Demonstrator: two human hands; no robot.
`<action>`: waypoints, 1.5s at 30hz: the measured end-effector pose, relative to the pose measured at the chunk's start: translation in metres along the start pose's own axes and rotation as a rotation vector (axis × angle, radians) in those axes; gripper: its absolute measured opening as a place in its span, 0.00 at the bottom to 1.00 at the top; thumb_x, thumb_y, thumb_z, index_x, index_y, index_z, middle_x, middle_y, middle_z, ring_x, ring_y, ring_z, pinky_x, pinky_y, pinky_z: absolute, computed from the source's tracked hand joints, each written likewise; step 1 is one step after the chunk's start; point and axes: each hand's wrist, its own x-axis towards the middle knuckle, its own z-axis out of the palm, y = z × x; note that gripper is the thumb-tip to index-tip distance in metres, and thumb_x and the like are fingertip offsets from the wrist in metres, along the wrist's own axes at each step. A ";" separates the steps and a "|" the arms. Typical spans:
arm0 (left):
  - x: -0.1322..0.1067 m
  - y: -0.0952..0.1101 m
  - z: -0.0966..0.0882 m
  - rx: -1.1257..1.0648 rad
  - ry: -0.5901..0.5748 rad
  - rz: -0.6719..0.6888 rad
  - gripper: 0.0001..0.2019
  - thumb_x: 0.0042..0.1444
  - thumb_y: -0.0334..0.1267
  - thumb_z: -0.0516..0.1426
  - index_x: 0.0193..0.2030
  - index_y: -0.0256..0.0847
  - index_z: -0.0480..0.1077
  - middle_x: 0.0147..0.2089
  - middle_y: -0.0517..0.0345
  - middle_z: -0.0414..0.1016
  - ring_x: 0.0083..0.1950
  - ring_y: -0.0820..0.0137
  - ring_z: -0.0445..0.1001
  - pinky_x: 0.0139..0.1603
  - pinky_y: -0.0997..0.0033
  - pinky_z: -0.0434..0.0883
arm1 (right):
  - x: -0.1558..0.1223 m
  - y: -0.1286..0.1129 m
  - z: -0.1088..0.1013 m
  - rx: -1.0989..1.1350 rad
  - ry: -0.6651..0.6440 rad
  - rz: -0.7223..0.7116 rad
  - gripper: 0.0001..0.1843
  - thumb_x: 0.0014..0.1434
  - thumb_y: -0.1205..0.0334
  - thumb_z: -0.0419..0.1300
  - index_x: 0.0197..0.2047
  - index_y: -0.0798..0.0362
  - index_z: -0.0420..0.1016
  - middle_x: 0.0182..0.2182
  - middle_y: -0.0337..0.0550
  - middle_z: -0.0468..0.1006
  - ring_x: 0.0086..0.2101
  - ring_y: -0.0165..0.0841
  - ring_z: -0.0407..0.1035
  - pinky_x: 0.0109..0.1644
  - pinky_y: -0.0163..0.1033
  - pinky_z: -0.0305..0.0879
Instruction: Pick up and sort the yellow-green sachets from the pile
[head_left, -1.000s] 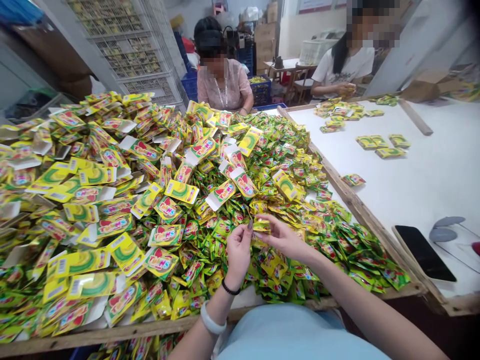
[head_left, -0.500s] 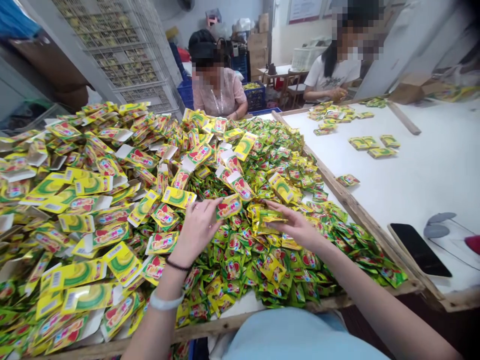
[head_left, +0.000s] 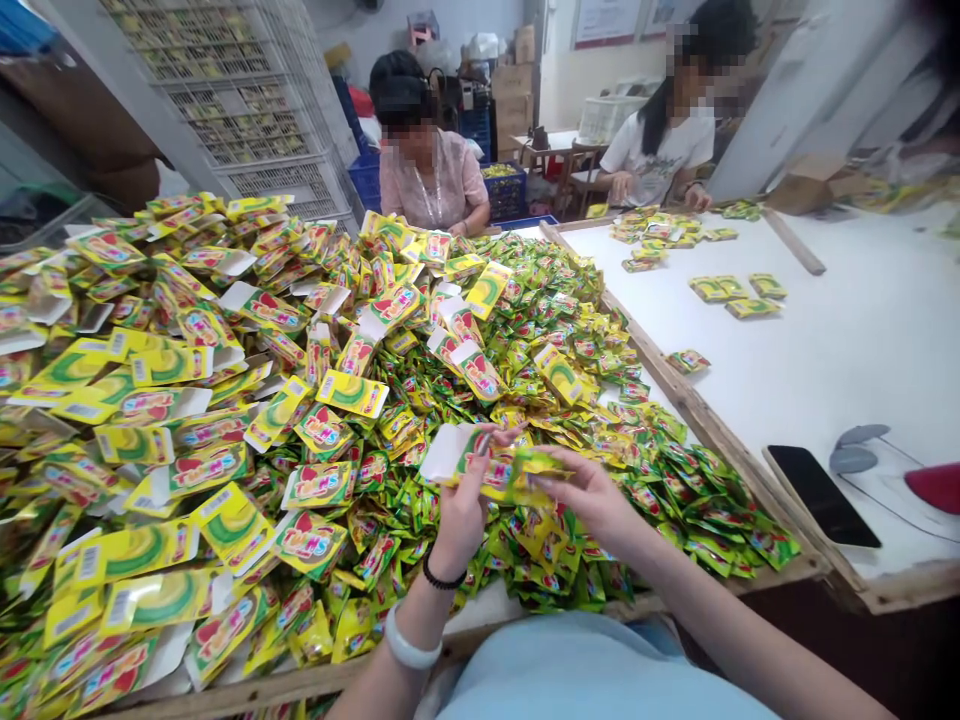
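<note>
My left hand [head_left: 463, 505] is closed around a small yellow-and-green carton [head_left: 496, 478] with a white flap standing out at its left end. Pinched in the fingers of my right hand [head_left: 596, 500] is a shiny green-and-yellow sachet [head_left: 532, 468], held against the right end of that carton; I cannot tell whether it is inside or just touching. Beneath both hands lies a heap of loose sachets [head_left: 660, 470]. To the left spreads a big pile of similar cartons [head_left: 150, 550], many with white flaps open.
A wooden rail [head_left: 675, 400] edges the heap. On the white table [head_left: 825, 350] beyond are a phone [head_left: 821, 495], glasses [head_left: 862, 450] and several filled packs [head_left: 739, 290]. Two people [head_left: 431, 180] work across. Mesh crates [head_left: 232, 110] stand at the back left.
My left hand has moved right and down with a carton, now turned flap-left. My right hand has drawn in with a sachet, and the two hands have come together.
</note>
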 end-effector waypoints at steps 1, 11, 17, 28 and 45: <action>-0.002 0.000 0.003 -0.053 0.019 -0.021 0.12 0.58 0.44 0.52 0.46 0.43 0.66 0.46 0.53 0.71 0.48 0.64 0.71 0.52 0.63 0.67 | -0.001 -0.006 -0.006 -0.062 0.043 -0.038 0.13 0.50 0.59 0.66 0.41 0.50 0.74 0.37 0.40 0.77 0.29 0.28 0.70 0.31 0.32 0.68; -0.023 0.022 0.017 0.127 -0.403 -0.219 0.13 0.47 0.39 0.62 0.38 0.36 0.67 0.32 0.59 0.70 0.31 0.73 0.68 0.35 0.74 0.68 | 0.006 -0.074 0.012 -0.797 -0.390 -0.374 0.14 0.54 0.74 0.57 0.42 0.51 0.74 0.36 0.42 0.71 0.37 0.31 0.67 0.38 0.35 0.64; -0.038 0.018 0.016 0.429 -0.491 -0.239 0.27 0.45 0.33 0.61 0.53 0.41 0.61 0.46 0.55 0.71 0.45 0.65 0.69 0.47 0.66 0.67 | -0.018 -0.069 0.015 -1.309 -0.547 -0.242 0.16 0.51 0.78 0.55 0.40 0.53 0.73 0.38 0.43 0.72 0.35 0.31 0.68 0.38 0.34 0.61; -0.022 0.013 0.014 0.300 -0.733 -0.336 0.48 0.43 0.33 0.63 0.65 0.44 0.37 0.50 0.51 0.68 0.44 0.67 0.71 0.46 0.67 0.68 | -0.036 -0.042 -0.014 -1.013 -0.515 -0.289 0.09 0.63 0.63 0.53 0.44 0.51 0.73 0.41 0.44 0.74 0.42 0.31 0.68 0.45 0.34 0.64; 0.007 -0.026 -0.050 1.063 0.049 0.211 0.05 0.58 0.39 0.52 0.37 0.42 0.66 0.44 0.52 0.72 0.47 0.62 0.70 0.50 0.58 0.65 | 0.054 0.007 -0.020 -1.619 -0.203 -0.627 0.08 0.61 0.67 0.52 0.39 0.54 0.73 0.39 0.52 0.75 0.45 0.41 0.66 0.48 0.47 0.61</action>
